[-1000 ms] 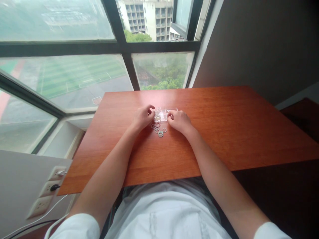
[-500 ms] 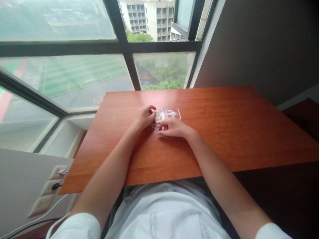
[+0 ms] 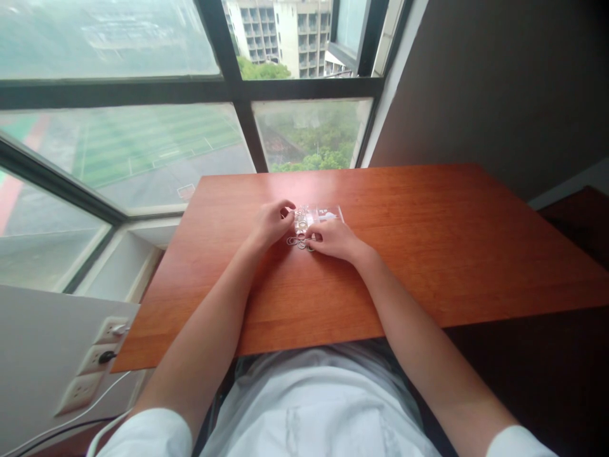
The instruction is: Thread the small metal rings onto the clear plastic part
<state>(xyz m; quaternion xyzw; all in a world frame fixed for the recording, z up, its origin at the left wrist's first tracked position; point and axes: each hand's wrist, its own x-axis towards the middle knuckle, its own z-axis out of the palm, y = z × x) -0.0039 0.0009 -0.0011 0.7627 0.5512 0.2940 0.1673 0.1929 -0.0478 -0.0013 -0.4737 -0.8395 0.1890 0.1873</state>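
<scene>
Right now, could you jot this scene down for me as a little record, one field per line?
Left hand: fingers curled at the left edge of a clear box; grip unclear
Right hand: fingertips at loose rings; grip unclear
Clear box: on the table, rings showing in its left part
Loose rings: near side of the box, partly hidden
Beyond the table: window

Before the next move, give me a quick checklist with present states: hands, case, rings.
1. Left hand at the clear plastic case's left end: ok.
2. Clear plastic case resting on the tabletop: ok.
3. Right hand at the loose rings: ok, fingertips beside them.
4. Loose rings all off the tabletop: not ok, several lie in front of the case.
5. Ring pinched in the right hand: cannot tell, too small.
</scene>
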